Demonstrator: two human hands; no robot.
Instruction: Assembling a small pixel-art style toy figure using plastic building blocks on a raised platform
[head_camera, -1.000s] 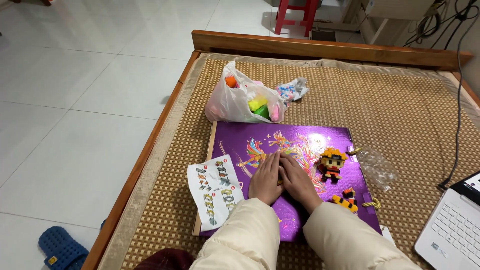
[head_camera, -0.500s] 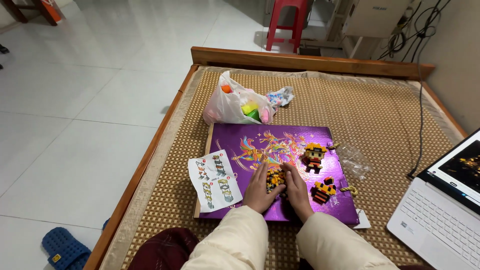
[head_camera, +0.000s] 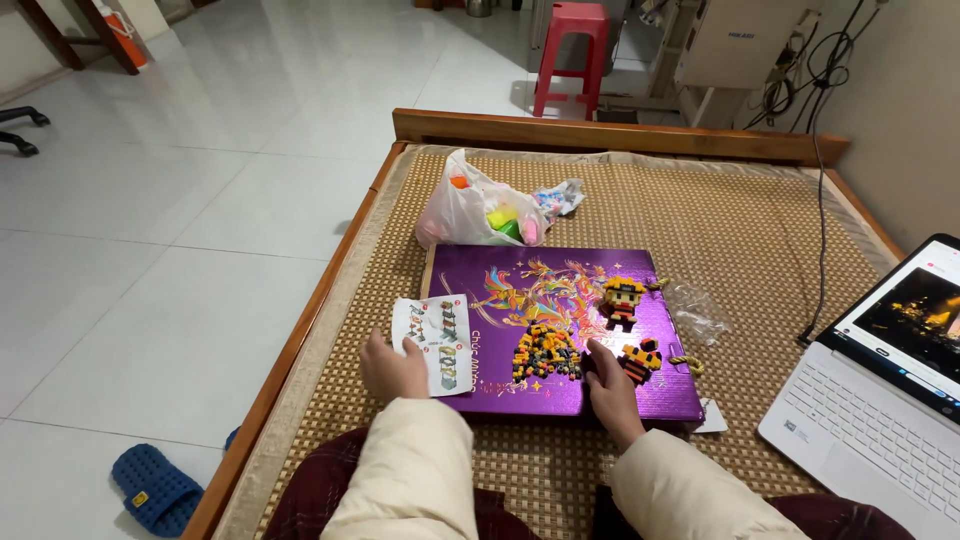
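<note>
On purple box (head_camera: 560, 330) | left hand (head_camera: 393, 368) touches leaflet (head_camera: 438, 342) | right hand (head_camera: 612, 385) beside bricks (head_camera: 545, 352)

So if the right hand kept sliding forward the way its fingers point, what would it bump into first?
Probably the pile of small bricks, or the small striped brick figure beside it. The right hand rests on the purple box, fingers pointing up and slightly left. Both sit very close, so which comes first is hard to tell.

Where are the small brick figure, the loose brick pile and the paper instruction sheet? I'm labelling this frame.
small yellow-headed brick figure (head_camera: 622, 300), head view, on its body.
loose black-and-orange brick pile (head_camera: 545, 353), head view, pile's middle.
white paper instruction sheet (head_camera: 437, 335), head view, sheet's centre.
</note>
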